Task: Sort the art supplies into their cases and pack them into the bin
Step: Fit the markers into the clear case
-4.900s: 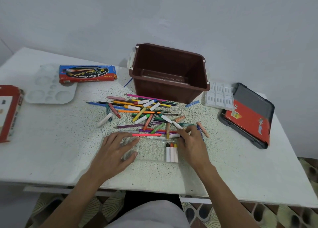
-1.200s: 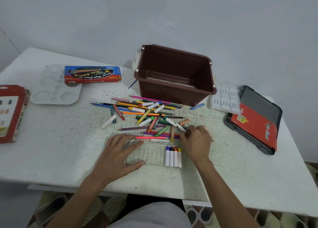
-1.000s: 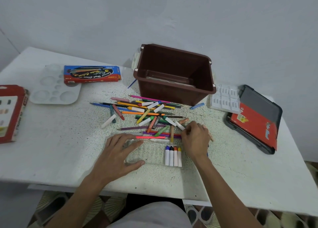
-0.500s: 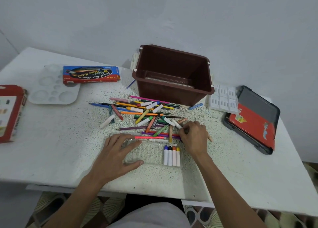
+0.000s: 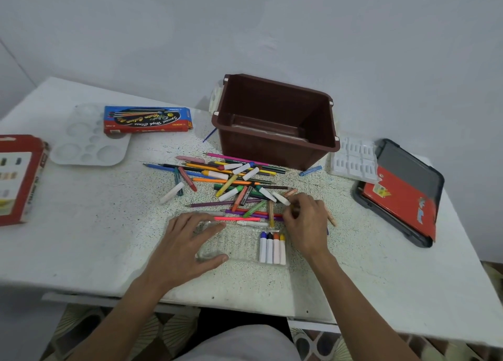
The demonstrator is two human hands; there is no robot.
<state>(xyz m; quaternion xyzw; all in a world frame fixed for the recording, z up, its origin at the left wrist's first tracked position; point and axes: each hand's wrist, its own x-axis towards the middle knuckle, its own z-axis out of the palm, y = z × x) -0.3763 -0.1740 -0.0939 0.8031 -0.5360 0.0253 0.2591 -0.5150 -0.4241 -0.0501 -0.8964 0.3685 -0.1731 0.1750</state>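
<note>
A pile of coloured pencils, markers and crayons (image 5: 231,181) lies on the white table in front of the empty brown bin (image 5: 275,151). Nearer me sits a clear plastic tray (image 5: 239,247) with several white-barrelled markers (image 5: 272,247) lined up at its right end. My left hand (image 5: 187,247) rests flat on the tray's left end, fingers spread. My right hand (image 5: 306,222) is at the pile's right edge with its fingers curled, pinching the end of a white-barrelled marker (image 5: 281,198). The hand hides part of an orange crayon (image 5: 332,220).
At the back left lie a blue and red pencil box (image 5: 147,119) and a white paint palette (image 5: 89,140). A red carton (image 5: 19,178) sits at the far left. On the right are a white paint-pan tray (image 5: 353,162) and a dark case with a red cover (image 5: 400,194).
One more marker, blue-tipped, has joined the row in the tray since the earliest frame. My right hand has gone back to the pile's right edge; my left hand stays on the tray.
</note>
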